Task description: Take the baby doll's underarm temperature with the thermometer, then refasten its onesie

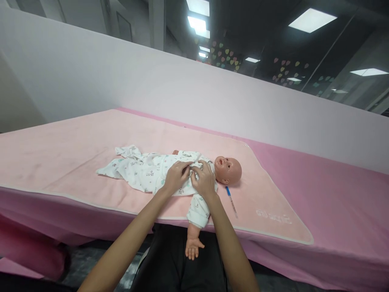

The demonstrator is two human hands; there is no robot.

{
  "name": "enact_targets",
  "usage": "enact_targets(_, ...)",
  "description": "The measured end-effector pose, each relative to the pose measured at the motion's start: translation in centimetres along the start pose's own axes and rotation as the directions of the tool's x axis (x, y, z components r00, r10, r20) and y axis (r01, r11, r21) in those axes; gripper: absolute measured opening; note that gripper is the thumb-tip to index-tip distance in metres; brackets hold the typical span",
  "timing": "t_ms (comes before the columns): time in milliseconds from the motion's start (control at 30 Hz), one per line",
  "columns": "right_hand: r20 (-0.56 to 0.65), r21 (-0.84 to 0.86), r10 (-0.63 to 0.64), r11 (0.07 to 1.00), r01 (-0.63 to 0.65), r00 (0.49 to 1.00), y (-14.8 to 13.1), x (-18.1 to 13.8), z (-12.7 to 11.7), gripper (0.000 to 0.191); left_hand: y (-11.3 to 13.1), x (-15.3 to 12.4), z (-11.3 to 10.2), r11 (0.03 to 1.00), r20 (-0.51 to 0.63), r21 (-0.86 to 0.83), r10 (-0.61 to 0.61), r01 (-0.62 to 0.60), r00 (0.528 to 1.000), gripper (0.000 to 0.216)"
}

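A baby doll lies on its back, its head to the right. It wears a white printed baby outfit with loose trouser legs stretched to the left. On the doll's chest my left hand pinches the front of the outfit with curled fingers. Close beside it, my right hand grips the same cloth nearer the collar. The exact bit of cloth between the fingertips is hidden. One doll arm, its sleeve turned up, hangs past the near table edge between my forearms.
A thin thermometer with a blue end lies near the doll's head. Under the doll spreads a peach mat with a pale border, over a pink table cover. A white partition rises behind. A dark red rounded object stands lower left.
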State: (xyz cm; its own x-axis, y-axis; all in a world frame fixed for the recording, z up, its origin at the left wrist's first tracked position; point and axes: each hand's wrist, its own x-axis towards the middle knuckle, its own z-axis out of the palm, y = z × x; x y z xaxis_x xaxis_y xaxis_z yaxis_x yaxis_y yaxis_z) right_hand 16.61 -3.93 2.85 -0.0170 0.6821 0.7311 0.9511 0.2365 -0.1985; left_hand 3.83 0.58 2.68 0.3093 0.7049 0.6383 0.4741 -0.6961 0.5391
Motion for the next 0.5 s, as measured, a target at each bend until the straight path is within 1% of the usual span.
enact_targets(133, -0.025, 0.046, -0.002, 0.999, 0.003, 1.000, 0.19, -0.33, 0.03, 0.013, 0.10, -0.09, -0.07, 1.000, -0.004, -0.005, -0.001, 0.001, 1.000, 0.029)
enact_targets(267, -0.069, 0.092, -0.045, 0.994, 0.051, 0.997, 0.42, -0.52, 0.33, 0.018, 0.12, -0.18, -0.13, 1.000, -0.011, -0.014, 0.009, -0.009, 1.000, 0.031)
enact_targets(400, -0.100, 0.116, -0.073, 0.990, 0.085, 0.992, 0.68, -0.62, 0.75, 0.021, 0.14, -0.51, -0.09, 0.996, -0.034, -0.008, 0.093, -0.093, 0.995, 0.027)
enact_targets(500, -0.138, 0.131, -0.068, 0.988, 0.086, 0.988, 0.83, -0.67, 0.93, 0.021, 0.23, -0.75, -0.01, 0.989, -0.034, 0.025, 0.146, -0.145, 0.989, 0.024)
